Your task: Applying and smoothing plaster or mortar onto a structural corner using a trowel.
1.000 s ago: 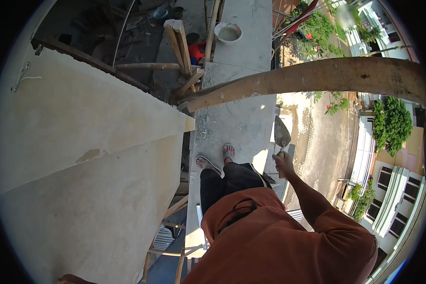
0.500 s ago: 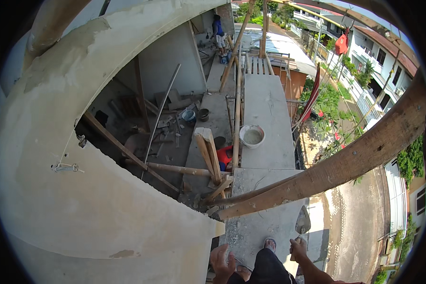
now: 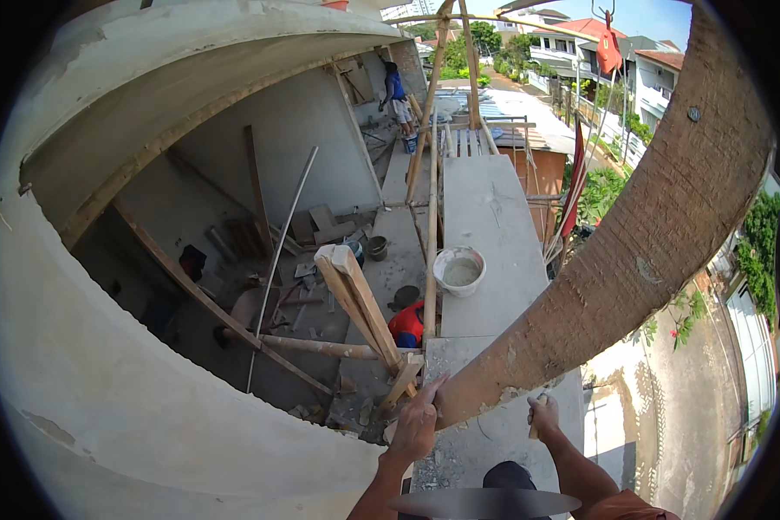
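My right hand (image 3: 543, 416) is closed around the pale handle of a trowel (image 3: 533, 432); the blade does not show now. My left hand (image 3: 414, 426) is raised, fingers stretched out beside the lower end of a thick brown wooden pole (image 3: 572, 303). Whether its fingers touch the pole, I cannot tell. The pole slants up to the right in front of me. Beyond it, a white bucket (image 3: 459, 290) with grey wet mix stands on the grey plank walkway (image 3: 485, 204). To my left curves a plastered wall edge (image 3: 173, 381).
Upright timber posts (image 3: 360, 303) and a bamboo rail (image 3: 432, 234) line the walkway's left side. A person in red (image 3: 407, 325) is lower down beside it; another in blue (image 3: 396, 87) stands farther off. Rubble lies inside on the left. A street (image 3: 667, 407) runs below on the right.
My view has tilted up and the pole looms larger. My left hand has come up beside the pole's lower end. The trowel blade, visible before above my right hand, no longer shows.
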### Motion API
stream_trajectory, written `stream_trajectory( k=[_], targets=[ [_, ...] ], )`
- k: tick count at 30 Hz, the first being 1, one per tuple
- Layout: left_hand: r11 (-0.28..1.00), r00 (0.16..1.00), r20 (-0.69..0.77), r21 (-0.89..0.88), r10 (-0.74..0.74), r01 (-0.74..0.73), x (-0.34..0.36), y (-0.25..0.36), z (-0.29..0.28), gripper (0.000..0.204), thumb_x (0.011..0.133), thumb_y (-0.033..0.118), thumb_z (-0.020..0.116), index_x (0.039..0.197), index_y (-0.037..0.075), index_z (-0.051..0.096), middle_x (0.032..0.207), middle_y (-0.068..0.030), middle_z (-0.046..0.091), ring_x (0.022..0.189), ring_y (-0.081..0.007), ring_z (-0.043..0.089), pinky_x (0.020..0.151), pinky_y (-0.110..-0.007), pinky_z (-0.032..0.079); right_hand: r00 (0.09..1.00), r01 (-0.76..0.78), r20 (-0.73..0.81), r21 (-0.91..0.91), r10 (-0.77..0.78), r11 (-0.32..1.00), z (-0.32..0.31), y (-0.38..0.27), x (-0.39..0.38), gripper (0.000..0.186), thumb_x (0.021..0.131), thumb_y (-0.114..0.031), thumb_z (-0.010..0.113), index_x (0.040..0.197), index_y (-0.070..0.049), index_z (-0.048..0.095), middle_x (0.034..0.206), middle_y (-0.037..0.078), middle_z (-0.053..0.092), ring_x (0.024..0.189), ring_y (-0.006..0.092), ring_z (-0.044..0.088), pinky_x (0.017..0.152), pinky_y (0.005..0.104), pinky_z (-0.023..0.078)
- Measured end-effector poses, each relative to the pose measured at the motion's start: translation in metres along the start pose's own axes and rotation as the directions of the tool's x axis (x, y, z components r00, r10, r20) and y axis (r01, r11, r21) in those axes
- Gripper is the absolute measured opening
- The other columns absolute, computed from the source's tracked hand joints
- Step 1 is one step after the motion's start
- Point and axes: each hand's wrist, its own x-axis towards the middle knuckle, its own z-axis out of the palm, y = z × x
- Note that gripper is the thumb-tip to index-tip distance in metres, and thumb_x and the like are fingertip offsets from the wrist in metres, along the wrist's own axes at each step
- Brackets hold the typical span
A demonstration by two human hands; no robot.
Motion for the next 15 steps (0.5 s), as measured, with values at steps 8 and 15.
stream_trajectory(
  k=[8,15],
  targets=[
    [0.978,0.963,-0.173,0.074,0.207,-0.197,0.012,-0.02,0.026,0.087,0.094,0.07,0.032,0.125,-0.009,0.049,0.112,-0.0227,0.06,0.102,-0.033,0.061,0.085,-0.039,0.047,0.996,0.011,0.085,0.151,-0.024,0.988,0.046,0.004,0.179,0.021,0.088,-0.014,0.067,0.099,-0.007,0.05,0.062,0.002,0.051,0.045,0.0134,0.051,0.038,0.0298,0.041],
    [0.953,0.895,-0.335,0.028,0.294,-0.302,0.007,-0.053,0.031,0.097,0.089,0.076,0.038,0.144,-0.004,0.029,0.122,-0.0212,0.053,0.106,-0.0288,0.054,0.091,-0.041,0.046,0.954,-0.025,0.288,0.363,-0.087,0.931,0.098,-0.014,0.275,0.024,0.093,-0.026,0.065,0.096,-0.007,0.051,0.072,0.004,0.057,0.057,0.015,0.058,0.05,0.0294,0.052]
  ],
)
